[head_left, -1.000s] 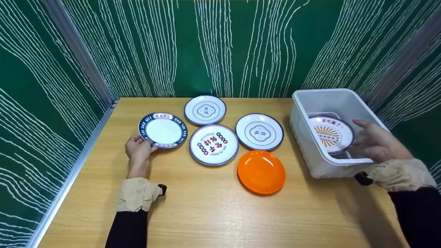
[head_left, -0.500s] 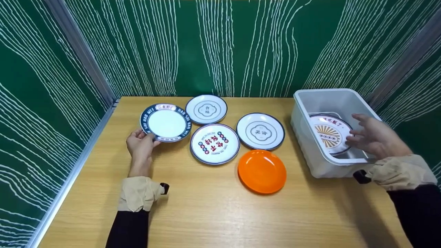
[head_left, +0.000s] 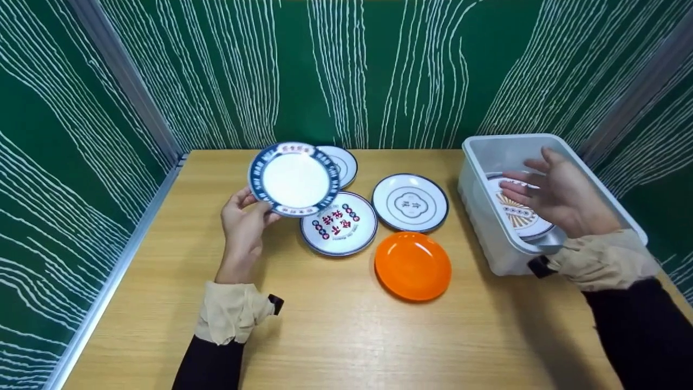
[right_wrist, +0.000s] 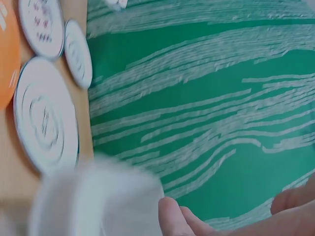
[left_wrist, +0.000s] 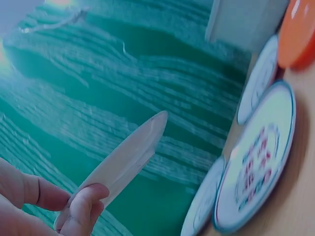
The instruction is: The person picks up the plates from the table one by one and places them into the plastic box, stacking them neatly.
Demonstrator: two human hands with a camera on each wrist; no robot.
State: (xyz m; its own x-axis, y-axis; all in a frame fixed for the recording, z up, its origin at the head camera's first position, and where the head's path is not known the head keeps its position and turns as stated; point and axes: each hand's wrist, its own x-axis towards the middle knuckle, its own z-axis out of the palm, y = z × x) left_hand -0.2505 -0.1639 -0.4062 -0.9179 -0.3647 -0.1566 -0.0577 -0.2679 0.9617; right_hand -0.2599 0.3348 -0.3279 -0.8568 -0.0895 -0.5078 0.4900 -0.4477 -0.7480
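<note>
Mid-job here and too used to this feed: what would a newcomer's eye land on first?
Probably the orange plate, a solid bright patch near the middle of the wooden table. Next, the wide-rimmed blue-and-white plate that the left hand holds above the table. Then the white bin at the right, with the right hand spread at its opening.

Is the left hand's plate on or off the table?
Off: left wrist view shows the left hand holding the plate apart from the table.
</note>
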